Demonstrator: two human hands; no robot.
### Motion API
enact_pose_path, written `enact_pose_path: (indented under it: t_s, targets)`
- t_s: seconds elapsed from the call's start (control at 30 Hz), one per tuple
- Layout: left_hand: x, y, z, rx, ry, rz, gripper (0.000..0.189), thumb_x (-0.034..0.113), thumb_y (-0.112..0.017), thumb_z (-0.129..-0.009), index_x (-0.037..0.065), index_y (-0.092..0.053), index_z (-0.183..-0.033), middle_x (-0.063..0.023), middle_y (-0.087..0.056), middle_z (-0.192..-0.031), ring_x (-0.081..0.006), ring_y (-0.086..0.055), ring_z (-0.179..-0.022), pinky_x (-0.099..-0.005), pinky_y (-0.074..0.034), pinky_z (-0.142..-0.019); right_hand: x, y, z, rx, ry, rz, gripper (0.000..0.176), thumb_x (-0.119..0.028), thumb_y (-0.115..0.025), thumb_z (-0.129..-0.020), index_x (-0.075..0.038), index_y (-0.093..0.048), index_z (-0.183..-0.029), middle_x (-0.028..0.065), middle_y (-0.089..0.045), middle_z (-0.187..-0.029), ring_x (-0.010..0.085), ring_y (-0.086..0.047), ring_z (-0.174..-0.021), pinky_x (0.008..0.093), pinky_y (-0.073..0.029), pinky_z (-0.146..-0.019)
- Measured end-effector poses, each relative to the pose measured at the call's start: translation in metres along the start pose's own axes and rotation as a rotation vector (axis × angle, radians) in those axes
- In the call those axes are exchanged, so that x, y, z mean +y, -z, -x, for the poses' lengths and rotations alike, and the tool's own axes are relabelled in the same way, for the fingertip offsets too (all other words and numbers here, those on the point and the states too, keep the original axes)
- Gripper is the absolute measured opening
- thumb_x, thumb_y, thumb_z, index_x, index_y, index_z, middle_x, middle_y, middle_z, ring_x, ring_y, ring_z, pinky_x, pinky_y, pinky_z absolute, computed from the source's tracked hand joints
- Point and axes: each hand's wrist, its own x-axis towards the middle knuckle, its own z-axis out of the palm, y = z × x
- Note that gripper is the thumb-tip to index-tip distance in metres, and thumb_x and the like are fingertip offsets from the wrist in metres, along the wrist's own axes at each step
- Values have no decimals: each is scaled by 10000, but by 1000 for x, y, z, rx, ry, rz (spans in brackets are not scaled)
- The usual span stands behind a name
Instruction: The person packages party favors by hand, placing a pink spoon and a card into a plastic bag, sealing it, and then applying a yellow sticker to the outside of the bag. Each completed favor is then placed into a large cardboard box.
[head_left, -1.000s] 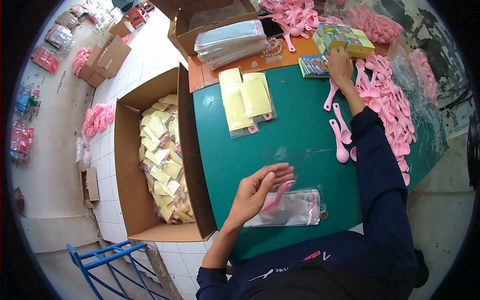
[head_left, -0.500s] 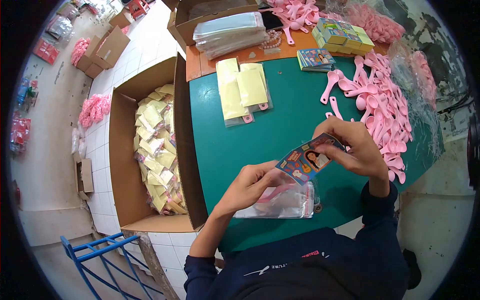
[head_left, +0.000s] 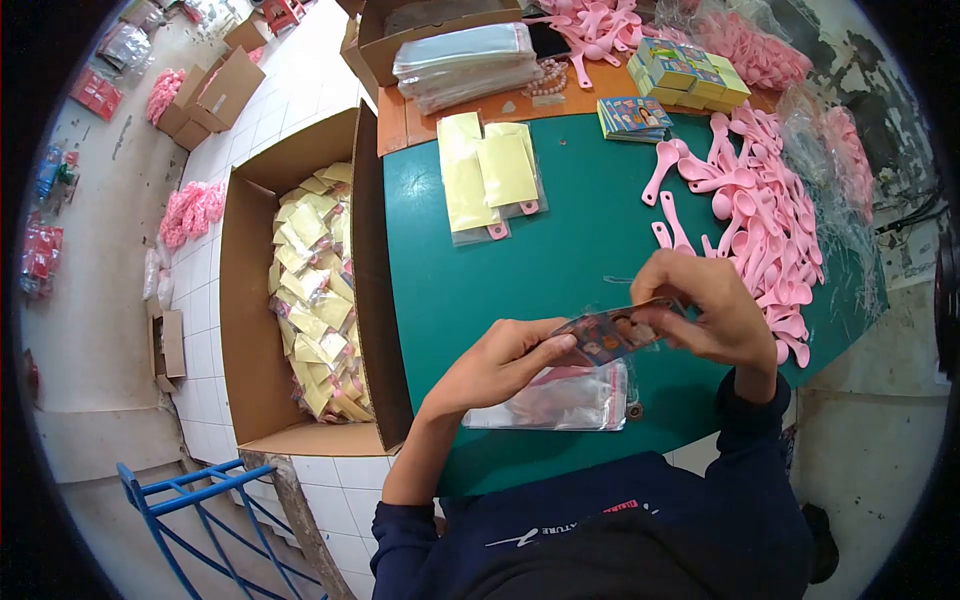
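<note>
Between my hands is a printed picture card, tilted, with glints of clear plastic along its edges. My left hand is closed on its left end, thumb on top. My right hand pinches the right end, its fingers curled over the card. Just beneath lies a stack of clear plastic bags with a reddish strip, partly covered by the left hand. Beyond the right hand spreads a heap of pink plastic spoons.
Packed bags with yellow cards lie at the table's far left. A carton full of similar packs stands left of the green table. Card stacks, more bags and a blue metal frame are around.
The card has tipped flatter, its printed face now seen at a steep angle. My right hand has shifted slightly down, and the left thumb lies further along the card's end.
</note>
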Motion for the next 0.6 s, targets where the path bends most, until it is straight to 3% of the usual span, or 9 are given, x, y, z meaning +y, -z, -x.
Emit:
enact_pose_path:
  t_s: [0.1, 0.2, 0.33, 0.4, 0.43, 0.53, 0.6]
  targets:
    - [0, 5, -2, -68, 69, -168, 330, 202, -463, -964, -24, -558, -1186, -164, -668, -866, -173, -654, -791, -294, -487, -708, 5, -8, -4, -151, -11, -4, 198, -50, -659, -765, -24, -490, -863, 130, -554, -742, 320, -584, -700, 357, -446, -600]
    - [15, 0, -3, -100, 13, -240, 426, 201, -495, -946, 6, -435, -1320, -183, -654, -815, -247, -648, -716, -330, -467, -661, 11, -15, -5, -322, 8, -6, 223, -116, -650, -789, -35, -464, -882, 137, -559, -749, 364, -568, -704, 387, -436, -593]
    - [5, -9, -3, -16, 2, -300, 609, 229, -532, -926, 41, -238, -1425, -183, -666, -853, -336, -643, -741, -371, -476, -677, 10, -29, -4, -327, 43, 261, 272, -219, -650, -796, -45, -497, -939, 129, -587, -772, 347, -586, -715, 406, -451, -613]
    - [3, -13, -3, 23, 73, -343, 684, 263, -557, -913, 46, -180, -1441, -188, -670, -876, -369, -640, -760, -381, -485, -699, 21, -29, -3, -302, 172, 112, 227, -190, -643, -799, -42, -536, -933, 122, -590, -750, 346, -588, -712, 399, -456, -618]
    - [0, -13, -1, 40, 55, -333, 680, 270, -577, -902, 59, -210, -1435, -180, -674, -880, -342, -650, -784, -370, -489, -708, 27, -28, -2, -289, 236, 38, 206, -176, -639, -800, -40, -555, -930, 118, -591, -739, 345, -589, -711, 395, -458, -621]
    - [-13, -6, 6, 27, 23, -353, 656, 280, -626, -871, 86, -299, -1406, -162, -684, -893, -277, -672, -850, -344, -502, -737, 36, -26, 4, -337, 92, -100, 145, -145, -668, -784, -39, -603, -859, 79, -560, -660, 251, -603, -662, 342, -455, -602]
    - [-21, 8, 14, -63, 30, -429, 623, 273, -648, -855, 87, -357, -1374, -158, -688, -902, -257, -673, -888, -336, -511, -762, 37, -23, 10, -277, -190, -223, 139, -131, -696, -766, -33, -601, -798, 51, -558, -655, 156, -579, -663, 299, -446, -600]
